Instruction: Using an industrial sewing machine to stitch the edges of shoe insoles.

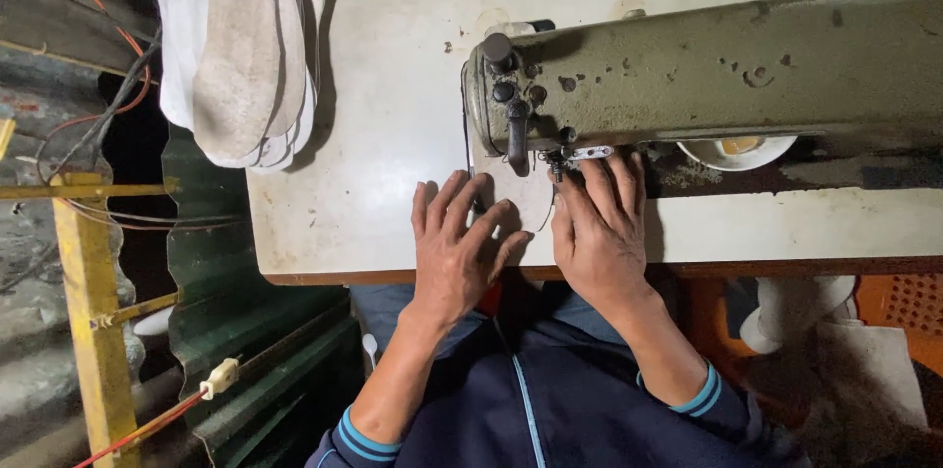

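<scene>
The left hand [454, 250] lies flat with fingers spread on a pale workpiece [513, 195] resting on the worn table [373, 134] under the head of the olive sewing machine [707, 65]. At its three o'clock, the right hand [599, 227] presses down, fingers close together, fingertips by the needle [557, 169]. A stack of white insoles [241, 46] sits at ten o'clock.

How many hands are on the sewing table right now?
2. The left hand lies flat on the table just left of the needle; the right hand rests right of it, under the sewing machine head. No other hands show.
</scene>
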